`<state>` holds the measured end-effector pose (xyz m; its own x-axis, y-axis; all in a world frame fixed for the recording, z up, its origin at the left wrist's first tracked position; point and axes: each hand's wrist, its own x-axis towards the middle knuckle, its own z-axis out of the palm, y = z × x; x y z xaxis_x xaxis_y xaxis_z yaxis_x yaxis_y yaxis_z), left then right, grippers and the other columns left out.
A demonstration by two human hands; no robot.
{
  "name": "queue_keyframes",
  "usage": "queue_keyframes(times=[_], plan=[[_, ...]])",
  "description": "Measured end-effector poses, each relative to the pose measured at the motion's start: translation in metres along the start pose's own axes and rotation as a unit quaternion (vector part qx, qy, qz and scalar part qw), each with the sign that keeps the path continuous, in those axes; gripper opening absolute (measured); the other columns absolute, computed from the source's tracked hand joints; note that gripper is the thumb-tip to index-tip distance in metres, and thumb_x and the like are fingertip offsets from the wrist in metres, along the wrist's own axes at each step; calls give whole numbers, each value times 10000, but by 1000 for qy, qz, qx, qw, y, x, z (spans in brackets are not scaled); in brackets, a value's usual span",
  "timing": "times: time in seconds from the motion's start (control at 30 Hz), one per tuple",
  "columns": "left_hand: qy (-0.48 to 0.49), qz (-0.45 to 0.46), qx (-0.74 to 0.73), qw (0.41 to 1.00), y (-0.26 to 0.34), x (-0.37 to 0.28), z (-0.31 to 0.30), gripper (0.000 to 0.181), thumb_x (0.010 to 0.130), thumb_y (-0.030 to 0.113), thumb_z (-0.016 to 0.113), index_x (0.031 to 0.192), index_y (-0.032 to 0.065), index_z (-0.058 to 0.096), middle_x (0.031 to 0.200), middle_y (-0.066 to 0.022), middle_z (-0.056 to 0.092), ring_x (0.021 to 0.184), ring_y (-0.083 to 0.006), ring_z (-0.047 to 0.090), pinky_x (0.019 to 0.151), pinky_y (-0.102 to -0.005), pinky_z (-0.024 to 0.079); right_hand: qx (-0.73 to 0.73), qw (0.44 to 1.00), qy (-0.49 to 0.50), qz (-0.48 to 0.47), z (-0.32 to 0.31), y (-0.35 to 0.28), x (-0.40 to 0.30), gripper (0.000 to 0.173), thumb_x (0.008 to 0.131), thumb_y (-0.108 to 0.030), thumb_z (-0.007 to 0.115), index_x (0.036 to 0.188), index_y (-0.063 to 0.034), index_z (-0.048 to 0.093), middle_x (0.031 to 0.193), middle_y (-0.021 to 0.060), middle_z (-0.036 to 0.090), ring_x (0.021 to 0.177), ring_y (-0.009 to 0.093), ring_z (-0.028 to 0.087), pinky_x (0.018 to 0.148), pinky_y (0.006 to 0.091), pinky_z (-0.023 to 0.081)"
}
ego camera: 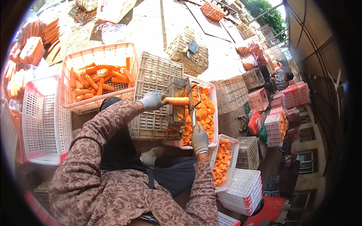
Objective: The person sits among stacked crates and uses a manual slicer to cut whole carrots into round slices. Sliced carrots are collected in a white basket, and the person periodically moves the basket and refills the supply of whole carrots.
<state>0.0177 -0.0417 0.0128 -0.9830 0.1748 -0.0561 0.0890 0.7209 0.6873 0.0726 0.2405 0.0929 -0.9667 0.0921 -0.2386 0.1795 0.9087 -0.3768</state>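
My gloved left hand [153,101] grips one end of a peeled carrot [177,101]. The carrot lies across a worn block-like stand [174,87] on an upturned plastic crate [154,70], its far end at a metal frame. In my gloved right hand [200,139] is the handle of a cutting blade [194,116], set upright along the stand's edge. Just beyond the blade, a white and pink basket [214,113] holds many carrot slices [204,113]. To my left, whole peeled carrots [90,80] fill part of a pink basket [99,53].
An unfilled white basket [42,121] stands at the left, near bagged carrots [32,50]. Carrot chunks fill another basket [222,162] by my right arm, with stacked white baskets [240,189] behind it. A cleaver [193,47] rests on crates ahead. Another person [280,79] sits at the right.
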Motion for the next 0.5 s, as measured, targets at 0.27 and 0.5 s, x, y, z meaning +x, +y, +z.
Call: queue_keyframes(times=[0.27, 0.5], plan=[[-19, -24, -201, 979, -12, 7, 1, 391, 975, 357, 576, 1146, 15, 659, 728, -65, 625, 574, -156, 600, 571, -344, 507, 30, 996, 76, -37, 77, 43, -2, 507, 1020, -466, 345, 1253, -84, 582, 1115, 257, 655, 1046, 459, 609, 879, 520, 479], [17, -8, -108, 994, -17, 0, 5, 482, 967, 412, 576, 1286, 55, 622, 1083, -165, 715, 987, -293, 688, 885, -412, 511, 246, 969, -32, 20, 28, 16, -6, 429, 1026, -404, 412, 1114, -24, 590, 654, 152, 642, 511, 282, 636, 490, 396, 500]])
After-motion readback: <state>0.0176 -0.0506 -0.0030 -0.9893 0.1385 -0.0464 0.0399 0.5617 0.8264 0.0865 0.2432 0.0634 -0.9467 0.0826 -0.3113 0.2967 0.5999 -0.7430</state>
